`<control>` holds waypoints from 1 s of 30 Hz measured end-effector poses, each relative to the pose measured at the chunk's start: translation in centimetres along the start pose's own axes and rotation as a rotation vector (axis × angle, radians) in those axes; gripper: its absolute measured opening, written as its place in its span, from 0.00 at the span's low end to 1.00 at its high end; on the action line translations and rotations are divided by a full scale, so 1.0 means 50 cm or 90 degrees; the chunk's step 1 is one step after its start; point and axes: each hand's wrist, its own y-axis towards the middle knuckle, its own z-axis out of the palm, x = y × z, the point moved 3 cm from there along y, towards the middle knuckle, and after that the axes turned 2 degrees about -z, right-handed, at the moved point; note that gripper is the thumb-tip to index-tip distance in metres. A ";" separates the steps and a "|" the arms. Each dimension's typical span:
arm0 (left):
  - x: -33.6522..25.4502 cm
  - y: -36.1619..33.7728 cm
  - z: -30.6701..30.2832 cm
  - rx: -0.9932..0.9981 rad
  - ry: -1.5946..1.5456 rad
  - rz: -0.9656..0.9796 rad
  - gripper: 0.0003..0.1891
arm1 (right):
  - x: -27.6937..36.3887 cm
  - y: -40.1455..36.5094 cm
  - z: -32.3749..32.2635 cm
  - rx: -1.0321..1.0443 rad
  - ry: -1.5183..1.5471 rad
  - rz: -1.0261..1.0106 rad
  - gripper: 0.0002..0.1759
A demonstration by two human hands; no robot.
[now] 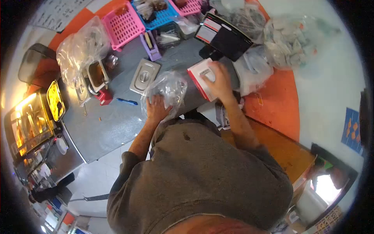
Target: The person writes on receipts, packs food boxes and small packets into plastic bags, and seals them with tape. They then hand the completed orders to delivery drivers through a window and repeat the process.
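My left hand (157, 108) lies open with spread fingers on a crumpled clear plastic bag (171, 87) at the table's near edge. Further right, my right hand (221, 84) is over a white carton with red sides (199, 72). Its thumb and fingers are around a greyish patch on the carton's top. These fingers are slightly blurred, and whether they pinch anything cannot be made out. A steel container lid (145, 76) lies just beyond the bag. Left of the bag is a blue pen (127, 101).
Pink basket (126, 29), blue basket (156, 19) and purple tape dispenser (150, 45) line the back. A black tablet-like device (224, 37) stands behind the carton. Plastic bags (286, 43) fill the right back. At left are a steel container (96, 76) and a lit glass warmer (31, 123).
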 end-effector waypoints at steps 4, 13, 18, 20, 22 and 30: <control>-0.071 0.019 -0.115 -0.069 -0.029 -0.077 0.35 | -0.214 -0.034 0.032 0.092 -0.029 0.167 0.40; -0.323 0.142 0.067 0.081 -1.175 -0.494 0.33 | -0.279 -0.068 0.076 0.428 0.408 0.528 0.46; -0.346 0.170 0.098 -0.046 -1.226 -0.277 0.30 | -0.260 -0.127 0.058 0.300 0.576 0.501 0.36; -0.331 0.142 0.072 0.047 -1.121 -0.252 0.30 | -0.257 -0.169 0.055 0.178 0.733 0.526 0.34; -0.284 0.095 0.011 0.105 -1.054 -0.221 0.30 | -0.291 -0.220 0.074 0.238 0.790 0.520 0.31; 0.108 -0.172 0.057 -0.332 -0.470 -0.609 0.37 | 0.107 -0.248 0.156 0.044 1.251 0.533 0.26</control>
